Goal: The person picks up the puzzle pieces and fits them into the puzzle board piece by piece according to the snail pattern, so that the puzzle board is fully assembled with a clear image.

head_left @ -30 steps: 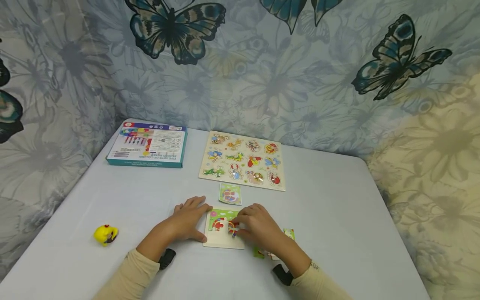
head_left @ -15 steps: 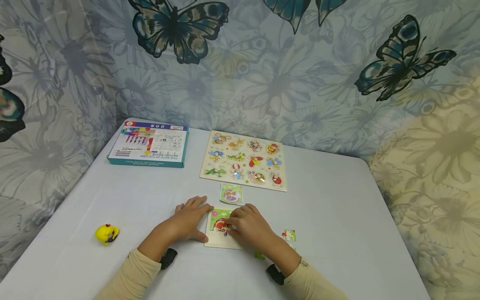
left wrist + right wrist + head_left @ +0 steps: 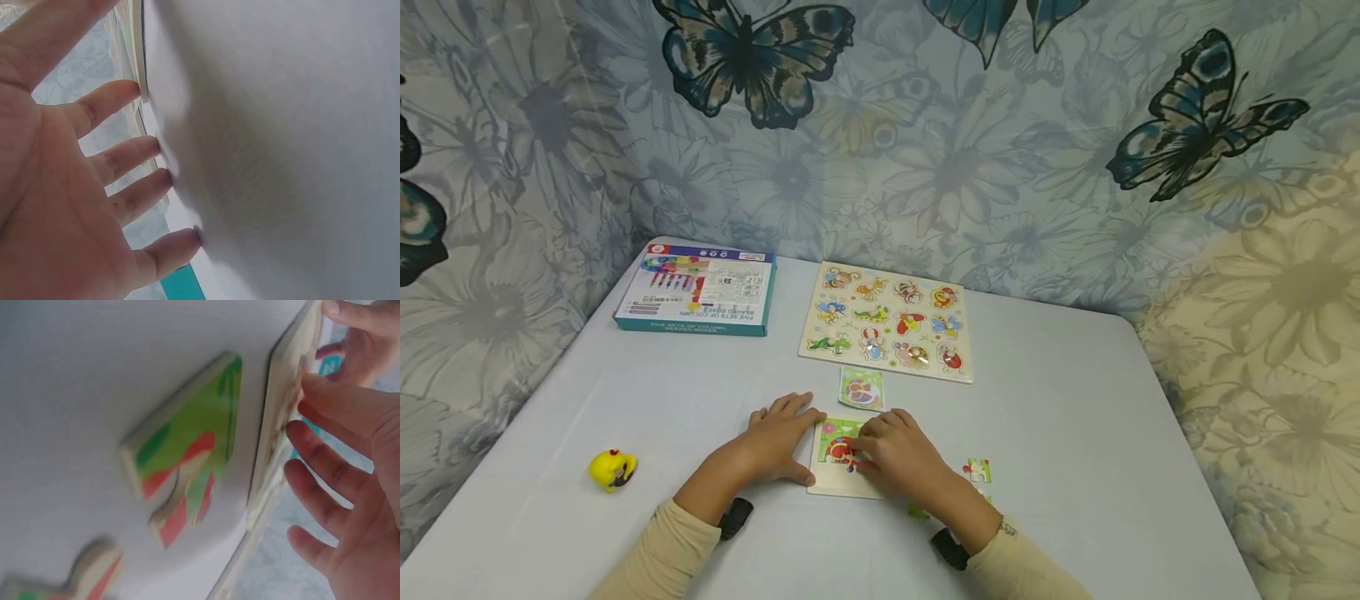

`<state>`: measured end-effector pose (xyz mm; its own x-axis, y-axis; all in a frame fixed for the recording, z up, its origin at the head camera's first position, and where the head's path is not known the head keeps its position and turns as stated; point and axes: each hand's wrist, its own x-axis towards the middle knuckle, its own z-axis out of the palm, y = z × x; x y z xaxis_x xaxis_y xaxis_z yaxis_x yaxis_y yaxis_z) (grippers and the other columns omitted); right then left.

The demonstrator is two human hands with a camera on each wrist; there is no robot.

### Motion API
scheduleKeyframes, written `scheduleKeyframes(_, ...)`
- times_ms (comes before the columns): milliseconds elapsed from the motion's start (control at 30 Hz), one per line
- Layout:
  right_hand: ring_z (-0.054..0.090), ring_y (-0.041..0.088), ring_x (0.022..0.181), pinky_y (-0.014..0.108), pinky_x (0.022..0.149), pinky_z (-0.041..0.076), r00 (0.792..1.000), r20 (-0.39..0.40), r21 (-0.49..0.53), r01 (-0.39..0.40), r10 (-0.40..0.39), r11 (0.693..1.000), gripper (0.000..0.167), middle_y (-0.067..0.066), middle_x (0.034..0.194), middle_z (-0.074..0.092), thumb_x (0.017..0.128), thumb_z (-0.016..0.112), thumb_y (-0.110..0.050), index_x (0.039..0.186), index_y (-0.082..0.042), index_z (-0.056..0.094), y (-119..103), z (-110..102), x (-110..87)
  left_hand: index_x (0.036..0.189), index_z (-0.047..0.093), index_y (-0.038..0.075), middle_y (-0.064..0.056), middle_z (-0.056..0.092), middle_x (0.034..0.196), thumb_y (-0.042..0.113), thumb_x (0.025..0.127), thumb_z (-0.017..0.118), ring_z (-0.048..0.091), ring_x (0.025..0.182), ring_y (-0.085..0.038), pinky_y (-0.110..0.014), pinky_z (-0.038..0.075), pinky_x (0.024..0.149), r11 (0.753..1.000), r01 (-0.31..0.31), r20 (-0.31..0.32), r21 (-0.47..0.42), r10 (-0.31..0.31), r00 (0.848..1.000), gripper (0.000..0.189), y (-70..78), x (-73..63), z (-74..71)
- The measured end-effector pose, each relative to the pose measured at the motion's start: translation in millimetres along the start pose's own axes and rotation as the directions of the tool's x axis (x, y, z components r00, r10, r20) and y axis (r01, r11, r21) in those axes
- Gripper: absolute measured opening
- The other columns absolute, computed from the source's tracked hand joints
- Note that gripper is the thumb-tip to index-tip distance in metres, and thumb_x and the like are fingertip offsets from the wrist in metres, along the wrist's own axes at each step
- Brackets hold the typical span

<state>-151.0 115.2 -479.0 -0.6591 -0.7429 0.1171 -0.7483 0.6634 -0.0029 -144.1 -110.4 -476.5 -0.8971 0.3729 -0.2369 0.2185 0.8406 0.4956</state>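
Observation:
A small wooden jigsaw board [image 3: 842, 483] lies on the white table, partly filled with green and red pieces at its far end. My left hand [image 3: 775, 442] spreads its fingers along the board's left side, thumb at the near corner and index finger at the far one. In the left wrist view, the other fingertips [image 3: 164, 178] rest on the tabletop. My right hand [image 3: 898, 458] pinches a red puzzle piece [image 3: 852, 457] between thumb and index finger, low over the board beside the placed pieces. Its other fingers, in the right wrist view, extend loosely. My right hand covers the board's right side.
Loose puzzle pieces [image 3: 977, 470] lie right of the board, some under my right forearm; a green one [image 3: 200, 425] shows up close. Beyond the board are a small picture card [image 3: 862, 388], an insect puzzle board [image 3: 886, 323] and a flat box [image 3: 696, 288]. A yellow toy [image 3: 612, 470] sits left.
My right hand has moved left over the board with the red puzzle piece, bringing it against the placed pieces, then stayed there. My left hand has kept its place.

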Motion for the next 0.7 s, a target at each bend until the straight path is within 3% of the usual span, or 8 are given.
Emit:
scheduleKeyframes(167, 0.059, 0.016, 0.102, 0.040, 0.100, 0.041, 0.998, -0.009, 0.089, -0.059, 0.061, 0.994, 0.025, -0.005, 0.102, 0.070, 0.081, 0.079, -0.028, 0.104, -0.020, 0.075, 12.2, -8.5, -16.7, 0.137, 0.053, 0.014, -0.014, 0.030, 0.156, 0.030, 0.065, 0.090, 0.021, 0.144, -0.036, -0.064, 0.021, 0.108, 1.000, 0.002, -0.005, -0.008, -0.002, 1.000, 0.083, 0.4, -0.2, 0.4)
scheduleKeyframes(300, 0.060, 0.018, 0.103, 0.043, 0.101, 0.040, 0.989, -0.022, 0.110, -0.142, 0.146, 0.984, 0.028, -0.003, 0.105, 0.070, 0.078, 0.081, -0.024, 0.104, -0.019, 0.075, 33.3, -15.4, -41.1, 0.138, 0.053, 0.013, -0.015, 0.030, 0.156, 0.029, 0.065, 0.091, 0.021, 0.144, -0.036, -0.064, 0.020, 0.108, 1.000, 0.001, -0.003, -0.019, -0.001, 1.000, 0.083, 1.6, 0.1, 0.7)
scheduleKeyframes(533, 0.060, 0.022, 0.105, 0.047, 0.101, 0.039, 0.942, 0.016, 0.120, -0.334, 0.334, 0.935, 0.030, -0.003, 0.103, 0.070, 0.073, 0.084, -0.017, 0.102, -0.017, 0.075, 67.7, -21.2, -89.4, 0.139, 0.052, 0.014, -0.014, 0.029, 0.156, 0.030, 0.065, 0.090, 0.020, 0.144, -0.036, -0.065, 0.019, 0.108, 1.000, 0.006, 0.002, -0.015, -0.006, 1.000, 0.085, 0.0, 1.7, 0.8)
scheduleKeyframes(700, 0.061, 0.023, 0.105, 0.049, 0.101, 0.040, 0.929, 0.054, 0.107, -0.370, 0.367, 0.923, 0.026, -0.003, 0.101, 0.070, 0.073, 0.083, -0.013, 0.098, -0.017, 0.076, 78.7, -19.5, -111.3, 0.138, 0.052, 0.013, -0.016, 0.029, 0.156, 0.030, 0.065, 0.090, 0.021, 0.144, -0.037, -0.067, 0.020, 0.107, 1.000, 0.005, 0.004, -0.018, -0.005, 1.000, 0.084, 0.4, 0.2, -0.6)
